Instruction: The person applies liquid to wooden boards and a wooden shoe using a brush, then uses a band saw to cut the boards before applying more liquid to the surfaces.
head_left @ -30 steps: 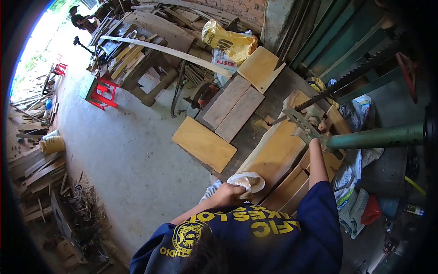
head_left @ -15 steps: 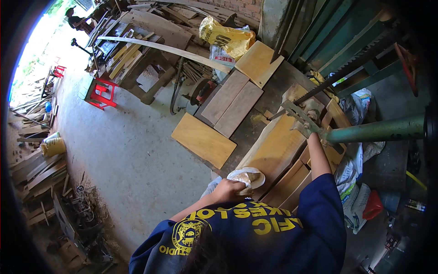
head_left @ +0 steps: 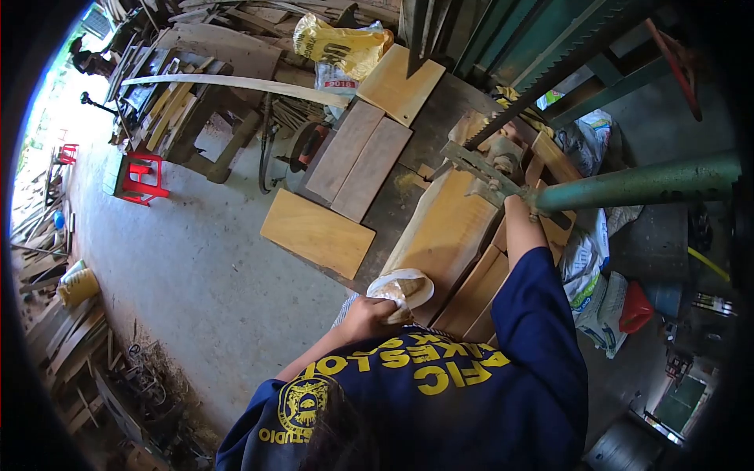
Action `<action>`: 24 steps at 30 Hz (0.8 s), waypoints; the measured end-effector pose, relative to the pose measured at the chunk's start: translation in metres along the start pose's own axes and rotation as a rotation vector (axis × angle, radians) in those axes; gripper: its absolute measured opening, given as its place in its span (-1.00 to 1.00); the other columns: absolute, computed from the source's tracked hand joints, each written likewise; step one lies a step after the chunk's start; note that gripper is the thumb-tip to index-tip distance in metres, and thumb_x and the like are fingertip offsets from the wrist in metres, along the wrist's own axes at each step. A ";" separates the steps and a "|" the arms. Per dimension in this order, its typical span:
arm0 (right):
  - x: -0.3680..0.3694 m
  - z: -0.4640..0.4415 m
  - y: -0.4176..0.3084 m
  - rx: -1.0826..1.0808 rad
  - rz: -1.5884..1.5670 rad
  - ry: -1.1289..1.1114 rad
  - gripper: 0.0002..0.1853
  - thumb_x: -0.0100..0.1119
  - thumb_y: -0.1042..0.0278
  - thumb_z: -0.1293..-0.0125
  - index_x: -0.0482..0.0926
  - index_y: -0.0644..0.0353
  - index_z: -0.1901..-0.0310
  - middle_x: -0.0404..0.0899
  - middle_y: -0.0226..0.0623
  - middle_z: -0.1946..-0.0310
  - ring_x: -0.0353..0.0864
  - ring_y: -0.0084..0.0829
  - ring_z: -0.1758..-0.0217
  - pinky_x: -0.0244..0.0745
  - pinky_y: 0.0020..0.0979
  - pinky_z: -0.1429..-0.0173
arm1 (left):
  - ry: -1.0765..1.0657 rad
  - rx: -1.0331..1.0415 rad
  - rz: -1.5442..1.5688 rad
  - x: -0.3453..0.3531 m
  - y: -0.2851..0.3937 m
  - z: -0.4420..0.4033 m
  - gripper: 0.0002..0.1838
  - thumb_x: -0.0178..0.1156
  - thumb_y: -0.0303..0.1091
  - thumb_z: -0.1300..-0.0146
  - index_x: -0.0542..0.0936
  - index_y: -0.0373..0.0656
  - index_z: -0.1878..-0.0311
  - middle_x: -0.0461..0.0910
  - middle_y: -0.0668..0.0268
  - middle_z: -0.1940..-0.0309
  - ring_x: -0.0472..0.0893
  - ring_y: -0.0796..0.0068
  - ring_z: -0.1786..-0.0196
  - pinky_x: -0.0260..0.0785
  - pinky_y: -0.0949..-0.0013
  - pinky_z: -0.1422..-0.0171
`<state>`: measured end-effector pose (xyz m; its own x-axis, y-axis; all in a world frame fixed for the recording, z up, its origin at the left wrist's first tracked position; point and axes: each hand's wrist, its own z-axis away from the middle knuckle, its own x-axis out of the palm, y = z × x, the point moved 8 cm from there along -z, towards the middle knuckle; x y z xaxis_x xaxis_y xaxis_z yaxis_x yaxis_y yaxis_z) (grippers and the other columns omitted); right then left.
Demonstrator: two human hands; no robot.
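My left hand point(head_left: 365, 315) is closed on a cupped tan object with a white rim point(head_left: 420, 290), low in the centre, by the near end of a thick wooden slab point(head_left: 444, 235). My right forearm reaches up to the metal blade guide point(head_left: 483, 173). The guide and its fittings mostly hide my right hand point(head_left: 515, 208), so its fingers and anything in them cannot be made out. A toothed saw blade point(head_left: 534, 90) slants up to the right from the guide. Several narrower boards point(head_left: 471, 294) lie along the slab's right side.
Two brown boards point(head_left: 369, 169) and a yellowish board point(head_left: 316, 235) rest on the dark table point(head_left: 385, 212). A green pipe point(head_left: 644, 184) extends right. Stacked wood, a red stool point(head_left: 144, 179) and sacks point(head_left: 585, 267) surround the work area. A person point(head_left: 90, 59) is far off at upper left.
The whole view has shifted, so the table, saw and boards appear further left and slightly higher. My left hand keeps its hold on the cupped object; my right arm remains at the guide.
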<state>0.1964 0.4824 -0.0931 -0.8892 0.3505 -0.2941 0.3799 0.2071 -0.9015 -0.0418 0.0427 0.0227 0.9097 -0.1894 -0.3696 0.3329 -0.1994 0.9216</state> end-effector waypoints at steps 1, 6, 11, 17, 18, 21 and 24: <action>-0.003 0.005 0.002 0.003 -0.017 -0.008 -0.47 0.16 -0.07 -0.26 0.58 0.29 0.61 0.58 -0.31 0.66 0.57 -0.46 0.55 0.39 -0.47 0.46 | -0.002 -0.010 -0.013 -0.001 0.002 -0.001 -0.77 0.45 -0.41 0.18 0.57 -0.18 0.45 0.52 0.15 0.62 0.57 0.10 0.53 0.39 0.23 0.43; 0.010 0.028 -0.005 0.553 -0.503 -0.146 -0.48 0.18 0.00 -0.26 0.48 0.25 0.72 0.46 -0.33 0.80 0.46 -0.47 0.77 0.32 -0.46 0.64 | -0.062 -0.104 -0.028 0.004 -0.004 0.001 -0.76 0.43 -0.30 0.10 0.57 -0.15 0.41 0.53 0.13 0.60 0.57 0.05 0.50 0.42 0.20 0.39; -0.042 0.031 -0.007 0.417 -0.306 0.268 -0.45 0.04 -0.04 -0.35 0.48 0.28 0.63 0.43 -0.33 0.80 0.46 -0.51 0.74 0.28 -0.46 0.66 | -0.035 -0.080 -0.030 0.001 -0.002 -0.002 -0.75 0.44 -0.31 0.11 0.55 -0.17 0.47 0.53 0.15 0.61 0.57 0.07 0.52 0.41 0.22 0.41; -0.046 0.015 -0.063 -0.552 0.351 0.515 -0.66 0.15 0.16 -0.30 0.60 0.21 0.54 0.49 -0.36 0.65 0.48 -0.48 0.74 0.37 -0.40 0.60 | -0.016 -0.073 -0.018 -0.001 0.006 -0.007 -0.76 0.44 -0.35 0.14 0.55 -0.18 0.48 0.52 0.18 0.62 0.57 0.11 0.50 0.39 0.24 0.43; -0.034 0.016 -0.059 -0.589 0.338 0.437 -0.65 0.16 0.15 -0.30 0.60 0.21 0.56 0.49 -0.35 0.67 0.48 -0.48 0.74 0.37 -0.42 0.60 | -0.021 -0.084 -0.035 -0.002 0.005 -0.007 -0.76 0.44 -0.36 0.15 0.54 -0.18 0.48 0.52 0.19 0.62 0.57 0.11 0.50 0.39 0.24 0.43; 0.003 0.008 -0.034 0.047 -0.121 -0.076 -0.63 0.16 0.12 -0.30 0.59 0.21 0.57 0.49 -0.38 0.70 0.45 -0.50 0.79 0.34 -0.44 0.64 | -0.017 -0.070 -0.039 -0.001 -0.001 -0.005 -0.77 0.43 -0.37 0.16 0.54 -0.19 0.49 0.51 0.19 0.62 0.57 0.12 0.51 0.38 0.25 0.43; -0.001 0.006 -0.063 0.248 -0.188 -0.194 -0.59 0.13 0.08 -0.32 0.58 0.21 0.58 0.47 -0.40 0.75 0.39 -0.53 0.84 0.29 -0.48 0.68 | 0.000 -0.044 -0.012 0.003 0.004 -0.009 -0.74 0.44 -0.40 0.18 0.49 -0.18 0.55 0.47 0.19 0.66 0.54 0.15 0.58 0.33 0.27 0.49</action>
<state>0.1724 0.4634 -0.0382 -0.9785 0.1425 -0.1491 0.1529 0.0159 -0.9881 -0.0359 0.0497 0.0270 0.9057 -0.1868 -0.3805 0.3543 -0.1593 0.9215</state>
